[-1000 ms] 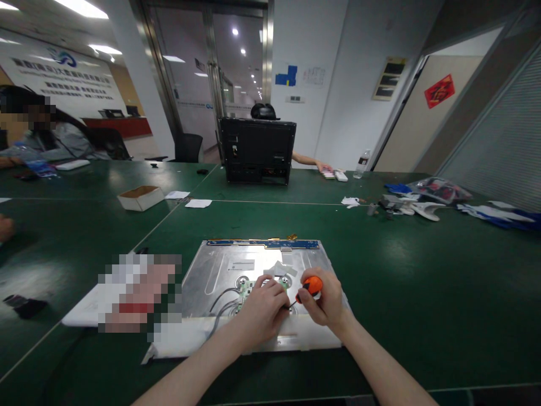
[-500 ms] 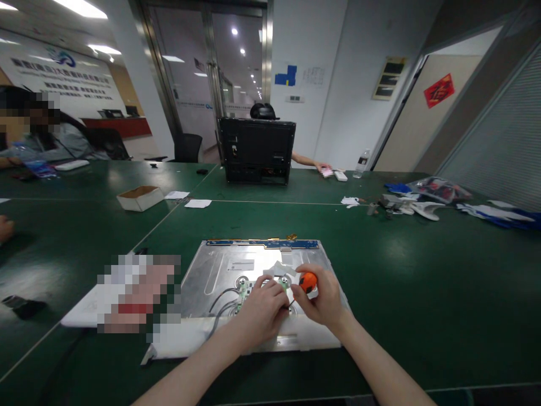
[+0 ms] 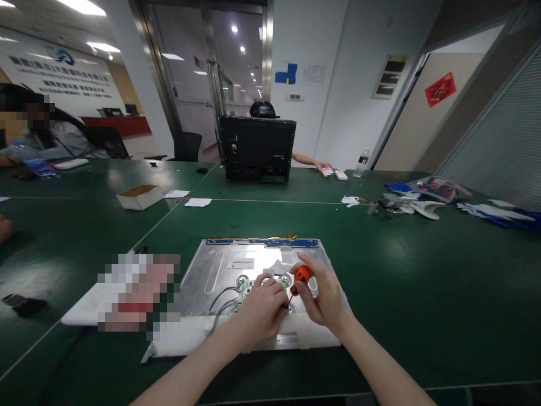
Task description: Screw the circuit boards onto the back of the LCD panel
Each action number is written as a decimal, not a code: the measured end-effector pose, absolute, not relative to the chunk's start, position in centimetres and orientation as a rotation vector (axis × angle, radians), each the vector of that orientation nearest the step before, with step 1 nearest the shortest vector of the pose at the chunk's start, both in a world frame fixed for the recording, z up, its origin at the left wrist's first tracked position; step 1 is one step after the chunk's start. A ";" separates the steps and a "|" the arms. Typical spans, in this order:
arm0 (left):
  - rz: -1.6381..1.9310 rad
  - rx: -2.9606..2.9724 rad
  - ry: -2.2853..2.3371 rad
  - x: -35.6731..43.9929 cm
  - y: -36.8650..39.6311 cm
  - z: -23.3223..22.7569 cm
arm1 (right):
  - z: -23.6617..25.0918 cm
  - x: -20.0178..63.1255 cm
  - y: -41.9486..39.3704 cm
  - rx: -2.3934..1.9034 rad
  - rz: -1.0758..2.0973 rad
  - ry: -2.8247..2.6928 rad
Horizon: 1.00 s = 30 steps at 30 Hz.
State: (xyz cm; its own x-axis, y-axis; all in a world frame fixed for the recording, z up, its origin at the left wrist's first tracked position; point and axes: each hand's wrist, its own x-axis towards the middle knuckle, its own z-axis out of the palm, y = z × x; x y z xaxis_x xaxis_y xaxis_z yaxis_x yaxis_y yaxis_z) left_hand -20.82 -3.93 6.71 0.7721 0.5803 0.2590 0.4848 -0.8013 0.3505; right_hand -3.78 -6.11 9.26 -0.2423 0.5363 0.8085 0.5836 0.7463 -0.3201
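A silver metal panel [image 3: 228, 265] lies flat on the green table [image 3: 401, 282] before me, with a blue strip along its far edge. My right hand [image 3: 323, 299] grips a small orange-handled screwdriver [image 3: 301, 276], its tip pointing down at the panel. My left hand [image 3: 262, 310] rests on a small green circuit board [image 3: 244, 288] with grey wires [image 3: 222, 299], fingers curled beside the screwdriver tip. A white tape patch [image 3: 276, 266] sits just beyond the hands.
A blurred flat item [image 3: 135, 290] lies left of the panel. A black monitor back [image 3: 256, 149] stands at the far side with a person behind it. A cardboard box [image 3: 140, 197], papers, a bottle [image 3: 362, 163] and bags [image 3: 439, 189] lie further off. Another person sits far left.
My right hand has tilted the screwdriver, and its orange handle has shifted left and further away. My left hand has stayed on the board.
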 end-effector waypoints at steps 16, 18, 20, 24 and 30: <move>0.536 2.686 0.839 -20.9 -4.2 6.7 | 9.9 -3.7 -6.1 -0.798 -0.084 -1.958; 0.539 2.690 0.835 -20.9 -4.1 6.5 | 9.9 -3.6 -6.0 -0.787 -0.058 -1.968; 0.544 2.695 0.843 -20.9 -4.1 6.4 | 9.8 -3.6 -5.9 -0.774 -0.039 -1.981; 0.545 2.690 0.862 -20.8 -4.1 6.2 | 9.7 -3.7 -5.8 -0.788 -0.082 -1.994; 0.522 2.704 0.852 -20.8 -4.0 6.4 | 9.9 -3.9 -6.1 -0.819 -0.119 -1.959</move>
